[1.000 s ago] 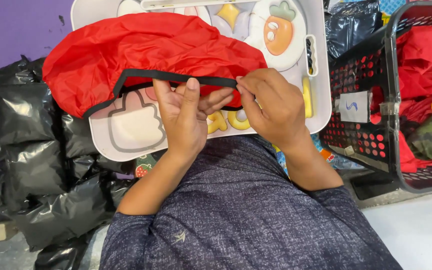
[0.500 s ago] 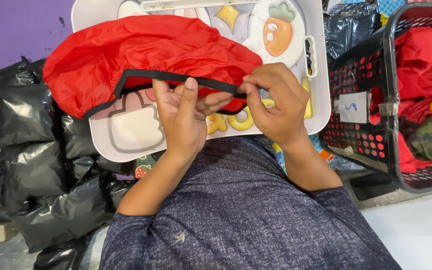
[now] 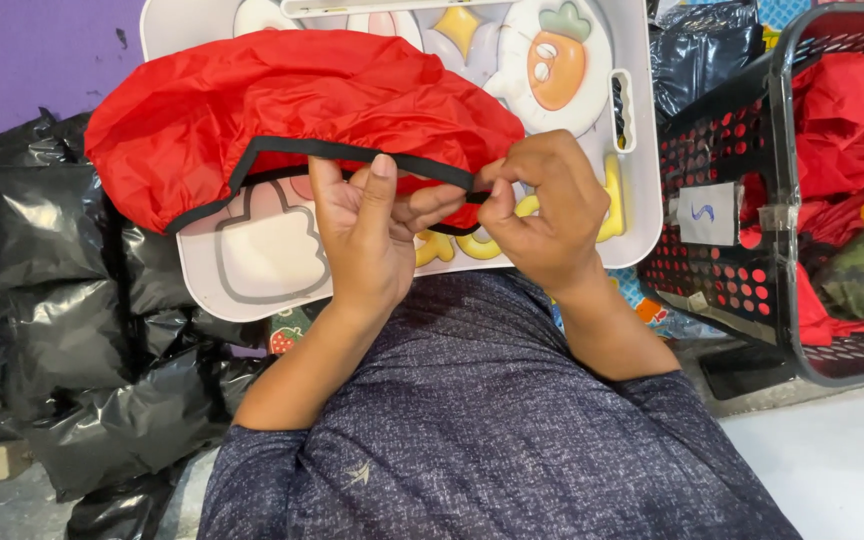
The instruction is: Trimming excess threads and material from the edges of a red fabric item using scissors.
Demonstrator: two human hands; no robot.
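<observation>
A red fabric cover (image 3: 282, 110) with a black elastic rim (image 3: 352, 152) lies bunched on a white plastic tray (image 3: 262, 260). My left hand (image 3: 367, 235) reaches up under the rim, fingers spread inside the opening and thumb raised against the black band. My right hand (image 3: 542, 205) pinches the rim's right end between thumb and fingers. The two hands touch at the middle of the cover's lower edge. Most of the tray's left half is hidden by the fabric.
The tray has a cartoon carrot (image 3: 557, 60) and star shapes. Black plastic bags (image 3: 62, 300) pile up at left against a purple wall (image 3: 32, 60). A black perforated basket (image 3: 752, 200) with red and camouflage fabric stands at right.
My right hand slid left along the black rim and closed on it nearer my left hand. The left thumb rose onto the band. The cover stays bunched in place.
</observation>
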